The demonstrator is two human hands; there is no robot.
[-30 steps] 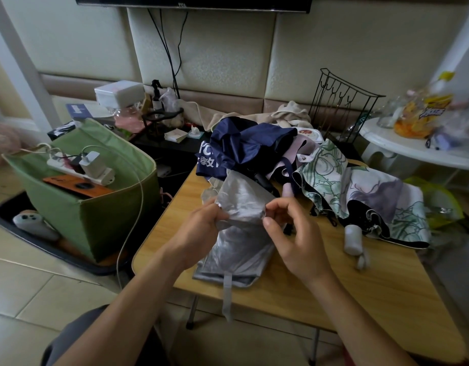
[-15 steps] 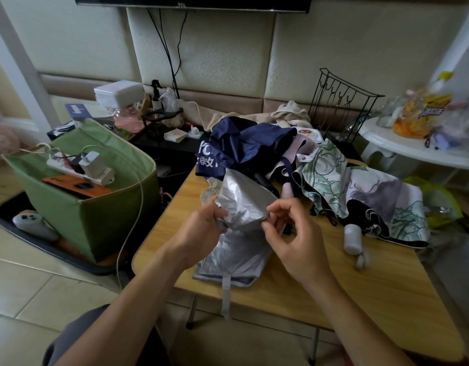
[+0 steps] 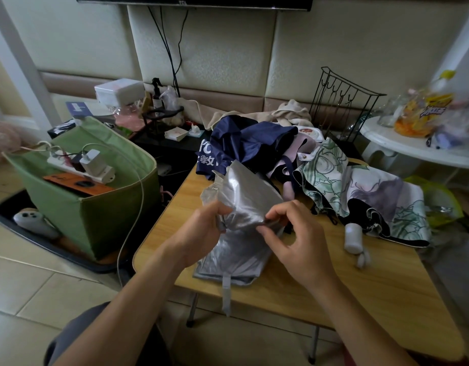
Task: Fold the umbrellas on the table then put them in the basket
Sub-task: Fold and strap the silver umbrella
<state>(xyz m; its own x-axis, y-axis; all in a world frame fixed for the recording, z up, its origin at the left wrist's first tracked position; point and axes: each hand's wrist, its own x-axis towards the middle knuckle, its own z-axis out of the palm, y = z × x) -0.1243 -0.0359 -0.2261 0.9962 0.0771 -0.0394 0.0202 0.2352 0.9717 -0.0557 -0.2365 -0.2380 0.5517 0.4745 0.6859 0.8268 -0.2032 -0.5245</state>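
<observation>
A silver umbrella [image 3: 244,196] lies on the wooden table [image 3: 360,281], its canopy bunched upward and its strap hanging over the front edge. My left hand [image 3: 201,231] grips the canopy's left fold. My right hand [image 3: 294,233] pinches the right fold between thumb and fingers. Behind it lies a navy blue umbrella [image 3: 249,146] with white lettering. To the right is a floral green-and-purple umbrella [image 3: 360,191] with a white handle [image 3: 353,235]. A green fabric basket [image 3: 96,215] stands on the floor to the left of the table.
The basket holds a power strip with a white charger [image 3: 92,165] and an orange item; a cable runs out over its rim. A black wire rack [image 3: 341,101] stands behind the table. A white round side table [image 3: 413,143] with snack bags is at the right.
Both hands have gathered the silver canopy a little tighter, and the bunched fabric stands slightly higher. The other umbrellas have not moved.
</observation>
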